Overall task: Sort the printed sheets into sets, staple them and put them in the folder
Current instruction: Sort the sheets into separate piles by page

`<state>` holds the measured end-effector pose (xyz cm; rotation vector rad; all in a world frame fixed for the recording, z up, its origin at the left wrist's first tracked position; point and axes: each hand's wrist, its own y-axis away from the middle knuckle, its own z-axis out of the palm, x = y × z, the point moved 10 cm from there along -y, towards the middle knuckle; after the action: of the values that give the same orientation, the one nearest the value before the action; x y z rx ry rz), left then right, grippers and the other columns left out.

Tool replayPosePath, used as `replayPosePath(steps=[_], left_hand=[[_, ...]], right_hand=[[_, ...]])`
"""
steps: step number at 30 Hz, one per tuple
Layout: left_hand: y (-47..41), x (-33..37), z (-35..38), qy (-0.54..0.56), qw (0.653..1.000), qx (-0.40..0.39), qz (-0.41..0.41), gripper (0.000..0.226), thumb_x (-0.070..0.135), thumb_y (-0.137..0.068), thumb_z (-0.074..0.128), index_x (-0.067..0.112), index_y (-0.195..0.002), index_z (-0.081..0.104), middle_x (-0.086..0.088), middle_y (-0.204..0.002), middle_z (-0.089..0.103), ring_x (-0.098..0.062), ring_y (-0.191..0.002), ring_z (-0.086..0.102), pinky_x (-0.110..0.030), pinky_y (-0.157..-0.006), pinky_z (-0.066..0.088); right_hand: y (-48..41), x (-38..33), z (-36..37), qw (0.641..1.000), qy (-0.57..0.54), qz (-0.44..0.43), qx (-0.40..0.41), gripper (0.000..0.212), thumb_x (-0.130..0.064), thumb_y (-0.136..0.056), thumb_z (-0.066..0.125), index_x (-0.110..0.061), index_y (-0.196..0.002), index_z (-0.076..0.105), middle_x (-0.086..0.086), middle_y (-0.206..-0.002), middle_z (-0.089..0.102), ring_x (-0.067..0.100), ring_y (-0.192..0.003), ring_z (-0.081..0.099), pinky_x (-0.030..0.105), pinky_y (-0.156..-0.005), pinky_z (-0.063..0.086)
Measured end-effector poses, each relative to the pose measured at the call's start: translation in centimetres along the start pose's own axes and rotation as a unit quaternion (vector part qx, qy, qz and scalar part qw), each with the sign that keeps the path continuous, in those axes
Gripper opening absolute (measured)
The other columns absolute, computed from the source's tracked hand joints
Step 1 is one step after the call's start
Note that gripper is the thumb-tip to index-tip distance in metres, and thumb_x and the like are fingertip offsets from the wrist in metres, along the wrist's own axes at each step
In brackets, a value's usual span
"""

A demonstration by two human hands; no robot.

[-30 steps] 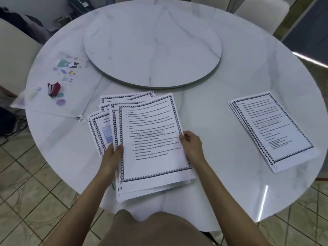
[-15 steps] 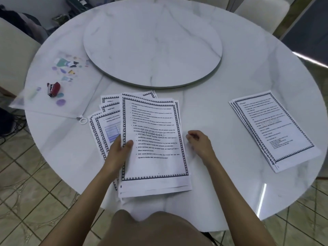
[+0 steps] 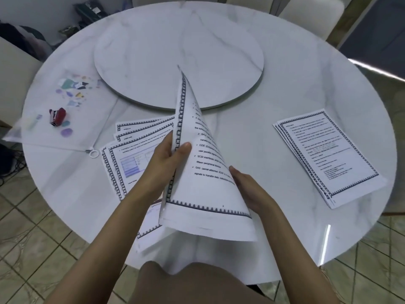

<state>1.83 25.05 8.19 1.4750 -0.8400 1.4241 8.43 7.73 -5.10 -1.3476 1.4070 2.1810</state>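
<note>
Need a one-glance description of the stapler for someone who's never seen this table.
On the round white marble table, look to the left side, where a translucent zip folder printed with pastel shapes lies flat. The stapler sits within the folder's outline, near its left end. It is small and dark red, the only red thing among pastel shapes and white printed sheets.

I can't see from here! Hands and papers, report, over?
Left hand pinches white black-bordered printed paper, tilted above fanned pile. Right hand flat against its right side. Red stapler on clear zip folder, out of the way.
</note>
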Motion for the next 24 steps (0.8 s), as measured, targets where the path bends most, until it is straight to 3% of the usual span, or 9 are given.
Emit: replayPosePath(steps=[3, 7, 9, 13, 16, 18, 20, 22, 24], left_hand=[[-0.2, -0.2, 1.3, -0.020, 1.000, -0.015, 0.004, 0.018, 0.016, -0.093, 0.049, 0.028, -0.105, 0.055, 0.017, -0.088, 0.073, -0.004, -0.081, 0.069, -0.017, -0.064, 0.053], [-0.6, -1.3, 2.1, -0.059, 0.998, -0.015, -0.003, 0.018, 0.016, -0.094, 0.049, 0.031, -0.104, 0.054, 0.019, -0.092, 0.068, 0.006, -0.079, 0.066, -0.009, -0.062, 0.049], [-1.0, -1.8, 2.1, -0.096, 0.995, -0.007, -0.002, 0.018, 0.019, -0.094, 0.051, 0.031, -0.107, 0.053, 0.022, -0.100, 0.063, 0.006, -0.086, 0.064, -0.011, -0.070, 0.049], [-2.1, -1.6, 2.9, -0.149, 0.989, 0.010, 0.022, 0.022, 0.020, -0.094, 0.052, 0.029, -0.114, 0.047, 0.021, -0.107, 0.060, -0.004, -0.103, 0.059, -0.023, -0.087, 0.048], [-2.8, 0.7, 4.2, -0.170, 0.982, 0.033, 0.072, 0.028, 0.017, -0.094, 0.050, 0.023, -0.121, 0.045, 0.027, -0.102, 0.056, 0.016, -0.090, 0.057, -0.007, -0.078, 0.045], [-3.2, 2.3, 5.1, -0.185, 0.975, 0.054, 0.110, 0.033, 0.016, -0.094, 0.050, 0.018, -0.126, 0.043, 0.029, -0.101, 0.055, 0.021, -0.086, 0.055, -0.003, -0.075, 0.045], [-3.4, 3.3, 5.7, -0.187, 0.969, 0.084, 0.141, 0.034, 0.017, -0.094, 0.050, 0.013, -0.127, 0.041, 0.025, -0.101, 0.057, 0.017, -0.086, 0.056, -0.010, -0.080, 0.048], [-3.4, 3.9, 6.2, -0.165, 0.967, 0.112, 0.158, 0.040, 0.021, -0.093, 0.049, 0.008, -0.129, 0.039, 0.011, -0.108, 0.060, 0.001, -0.096, 0.059, -0.023, -0.089, 0.049], [-3.3, 3.6, 6.6, -0.143, 0.970, 0.123, 0.156, 0.040, 0.020, -0.094, 0.048, 0.012, -0.131, 0.038, 0.009, -0.113, 0.058, -0.003, -0.102, 0.058, -0.025, -0.094, 0.047]], right_hand=[[0.0, -0.9, -1.6, 0.997, -0.070, -0.004, 0.024, 0.028, -0.028, -0.096, 0.046, -0.008, -0.102, 0.066, 0.003, -0.098, 0.072, 0.016, -0.092, 0.067, 0.024, -0.076, 0.052], [1.0, -4.5, -6.4, 0.983, 0.032, -0.095, 0.151, 0.010, -0.012, -0.093, 0.051, -0.010, -0.094, 0.061, -0.001, -0.085, 0.068, 0.015, -0.081, 0.062, 0.021, -0.073, 0.051], [1.9, -6.5, -8.6, 0.964, 0.062, -0.146, 0.211, 0.010, -0.011, -0.093, 0.051, -0.009, -0.100, 0.058, -0.001, -0.091, 0.066, 0.016, -0.087, 0.062, 0.028, -0.082, 0.050], [4.4, -11.2, -10.5, 0.922, 0.096, -0.243, 0.286, 0.012, -0.008, -0.092, 0.049, -0.019, -0.091, 0.054, -0.003, -0.088, 0.064, 0.012, -0.085, 0.061, 0.027, -0.080, 0.049], [6.5, -14.4, -10.9, 0.882, 0.107, -0.327, 0.322, 0.009, -0.008, -0.092, 0.049, -0.016, -0.093, 0.051, 0.008, -0.085, 0.061, 0.001, -0.075, 0.056, 0.019, -0.074, 0.046], [8.1, -15.8, -11.0, 0.852, 0.112, -0.384, 0.337, 0.007, -0.012, -0.093, 0.048, -0.018, -0.097, 0.049, 0.015, -0.087, 0.060, 0.006, -0.076, 0.053, 0.022, -0.074, 0.044], [9.9, -16.5, -10.7, 0.827, 0.114, -0.420, 0.355, 0.006, -0.015, -0.095, 0.046, -0.021, -0.097, 0.046, 0.012, -0.080, 0.055, 0.010, -0.075, 0.046, 0.022, -0.070, 0.040], [11.3, -16.8, -10.4, 0.809, 0.107, -0.445, 0.369, 0.014, -0.014, -0.096, 0.043, -0.027, -0.093, 0.043, -0.006, -0.073, 0.046, 0.008, -0.070, 0.041, 0.018, -0.065, 0.035], [12.1, -16.4, -10.3, 0.803, 0.082, -0.458, 0.371, 0.021, -0.012, -0.097, 0.041, -0.032, -0.091, 0.040, -0.013, -0.074, 0.043, 0.005, -0.069, 0.040, 0.017, -0.065, 0.035]])
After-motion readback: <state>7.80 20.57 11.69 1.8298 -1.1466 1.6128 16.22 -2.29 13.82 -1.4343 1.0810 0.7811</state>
